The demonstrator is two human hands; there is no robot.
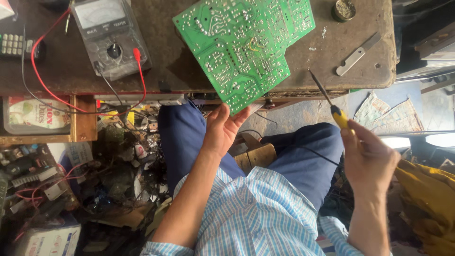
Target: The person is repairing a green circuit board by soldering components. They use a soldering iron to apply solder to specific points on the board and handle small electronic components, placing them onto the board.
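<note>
While the workbench (332,57) fills the upper frame, clutter rings it: an analog multimeter (110,35) at upper left with red lead (40,76) and black lead (106,80) trailing off the edge, a small round tin (343,9) at upper right, a flat metal blade (358,54) near the right edge. Below the bench on the left, a heap of scrap parts and wires (118,166). Yellow cloth (426,199) at lower right.

Green circuit board (244,47), solder side up, tilted, its upper part over the bench, lower corner overhanging toward the lap. Left hand (222,128) raised from the lap, palm up, fingers and thumb pinching that lower corner. Right hand (367,159) well apart from the board, closed around the yellow handle of a soldering iron (332,106); the dark tip points up-left at the bench edge, not touching the board. Its cord (308,151) runs across the blue trouser leg (303,161).
</note>
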